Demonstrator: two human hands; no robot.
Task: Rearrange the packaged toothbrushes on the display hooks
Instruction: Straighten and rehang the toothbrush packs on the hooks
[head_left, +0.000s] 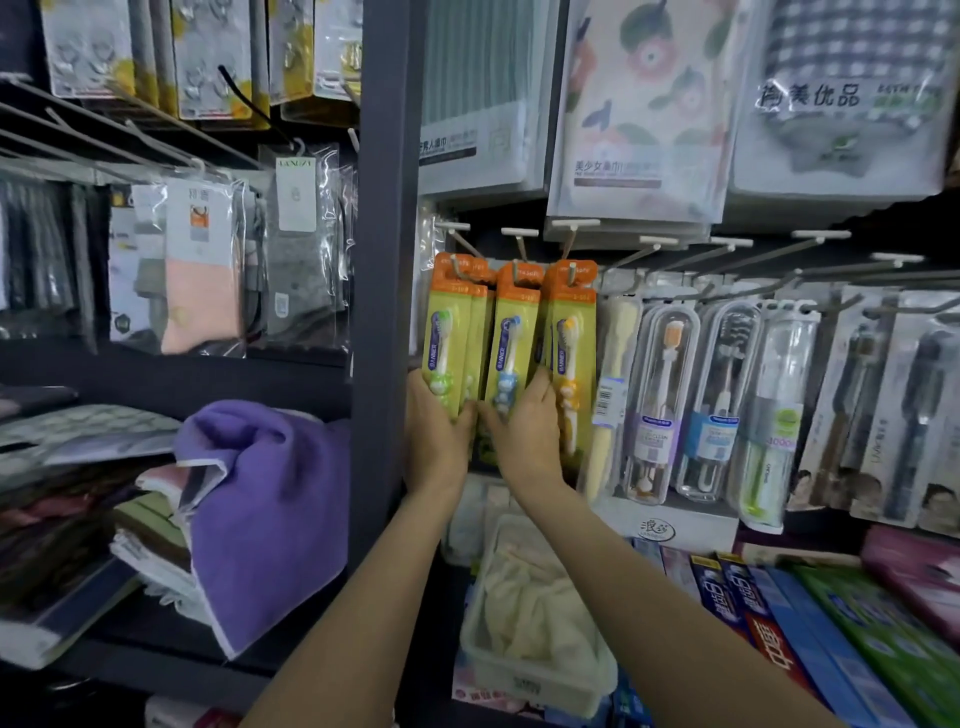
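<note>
Head view: my left hand grips the green toothbrush pack, and my right hand seemingly pinches the blue pack. I'm steadying both bottoms so they hang straight on the far-left hooks.

Both forearms are bare to the frame edge, the left hand and right hand ungloved.
</note>
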